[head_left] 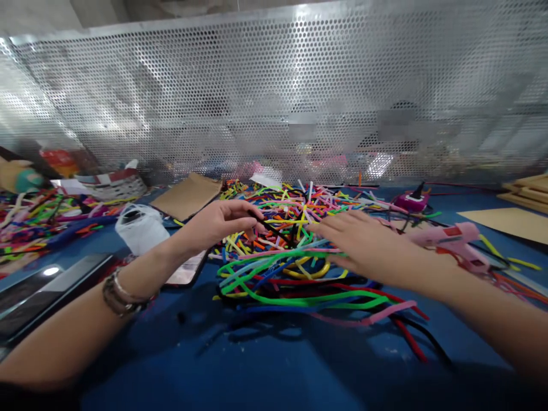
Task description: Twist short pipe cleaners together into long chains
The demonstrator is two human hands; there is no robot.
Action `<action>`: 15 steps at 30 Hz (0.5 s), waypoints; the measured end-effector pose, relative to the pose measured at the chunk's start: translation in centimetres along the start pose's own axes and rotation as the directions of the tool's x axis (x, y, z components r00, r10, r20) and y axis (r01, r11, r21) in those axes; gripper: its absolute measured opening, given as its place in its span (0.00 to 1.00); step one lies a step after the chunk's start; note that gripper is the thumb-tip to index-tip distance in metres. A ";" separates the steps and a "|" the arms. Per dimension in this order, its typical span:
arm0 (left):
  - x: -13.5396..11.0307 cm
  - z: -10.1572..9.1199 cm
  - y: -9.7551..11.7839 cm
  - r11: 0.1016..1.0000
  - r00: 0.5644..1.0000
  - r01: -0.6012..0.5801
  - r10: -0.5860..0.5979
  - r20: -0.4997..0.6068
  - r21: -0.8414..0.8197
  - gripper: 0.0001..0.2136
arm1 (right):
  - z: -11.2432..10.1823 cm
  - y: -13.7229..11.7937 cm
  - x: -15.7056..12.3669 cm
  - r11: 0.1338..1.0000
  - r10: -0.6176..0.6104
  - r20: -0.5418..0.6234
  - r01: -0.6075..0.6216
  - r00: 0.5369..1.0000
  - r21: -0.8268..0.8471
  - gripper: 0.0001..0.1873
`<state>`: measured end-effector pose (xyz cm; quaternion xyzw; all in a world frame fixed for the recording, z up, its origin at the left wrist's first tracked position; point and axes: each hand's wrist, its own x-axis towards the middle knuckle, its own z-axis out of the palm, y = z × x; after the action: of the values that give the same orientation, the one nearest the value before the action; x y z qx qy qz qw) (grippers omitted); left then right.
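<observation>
A big heap of coloured pipe cleaners (291,251) lies on the blue table (274,365). My left hand (220,222) reaches in from the left and pinches a thin black pipe cleaner (274,228) at the heap's left side. My right hand (359,240) lies over the heap's right side, fingers stretched out flat and a little blurred, resting on the strands. A bracelet sits on my left wrist (122,294).
A pink glue gun (454,237) lies right of my right hand, a purple device (411,200) behind it. A phone (186,274) and a white bag (139,228) are under and behind my left arm. A dark tablet (38,297), cardboard (188,194), perforated metal screen (274,97).
</observation>
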<state>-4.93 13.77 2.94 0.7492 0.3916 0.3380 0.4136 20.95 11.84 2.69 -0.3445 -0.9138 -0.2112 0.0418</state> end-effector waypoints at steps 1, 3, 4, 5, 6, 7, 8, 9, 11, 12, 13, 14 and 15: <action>0.1 0.1 -0.2 0.996 1.000 -0.001 -0.001 -0.025 -0.089 0.07 | 0.3 -0.7 0.3 0.997 -0.044 -0.007 0.044 0.999 0.070 0.20; 0.1 0.2 -0.3 0.972 0.997 -0.026 0.007 -0.082 -0.232 0.07 | 0.8 -1.7 0.8 0.971 -0.111 -0.008 0.110 0.994 0.213 0.19; 0.2 0.3 -0.3 0.958 0.993 -0.044 0.011 -0.117 -0.283 0.07 | 1.0 -2.1 1.2 0.955 -0.129 0.001 0.124 0.992 0.271 0.18; 0.2 0.3 -0.2 0.946 0.988 -0.065 0.016 -0.157 -0.318 0.07 | 1.2 -2.3 1.5 0.941 -0.138 0.010 0.128 0.990 0.312 0.15; 0.2 0.3 0.0 0.936 0.979 -0.089 0.020 -0.202 -0.340 0.07 | 1.3 -2.4 1.8 0.934 -0.140 0.018 0.126 0.990 0.336 0.13; 0.3 0.2 0.2 0.928 0.968 -0.116 0.026 -0.251 -0.353 0.06 | 1.3 -2.3 2.1 0.930 -0.138 0.024 0.121 0.990 0.348 0.12; 0.4 0.1 0.5 0.921 0.954 -0.143 0.031 -0.297 -0.362 0.05 | 1.3 -2.1 2.4 0.926 -0.128 0.022 0.111 0.992 0.360 0.12; 0.5 -0.1 0.9 0.913 0.939 -0.170 0.036 -0.342 -0.371 0.04 | 1.2 -1.8 2.6 0.921 -0.106 0.012 0.094 0.994 0.379 0.13; 0.8 -0.5 1.9 0.896 0.911 -0.222 0.050 -0.410 -0.384 0.02 | 0.7 -1.0 2.8 0.895 -0.042 0.003 0.036 0.999 0.444 0.14; 1.0 -0.7 2.4 0.887 0.897 -0.256 0.070 -0.436 -0.383 0.03 | 0.5 -0.5 2.7 0.879 -0.010 0.011 0.003 1.000 0.477 0.14; 1.2 -1.0 3.0 0.876 0.885 -0.294 0.098 -0.455 -0.383 0.04 | 0.3 -0.1 2.7 0.867 0.010 0.027 -0.022 1.000 0.499 0.14; 1.5 -1.4 3.7 0.860 0.870 -0.339 0.133 -0.474 -0.381 0.05 | 0.2 0.4 2.5 0.862 0.003 0.057 -0.031 0.998 0.505 0.14; 1.7 -1.8 4.4 0.836 0.850 -0.392 0.170 -0.499 -0.383 0.06 | 0.1 0.7 2.3 0.865 -0.029 0.093 -0.022 0.995 0.502 0.14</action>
<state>-4.27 14.32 7.88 0.5784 0.2637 0.6436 0.4264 19.64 13.76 3.35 -0.3298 -0.9389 0.0508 0.0847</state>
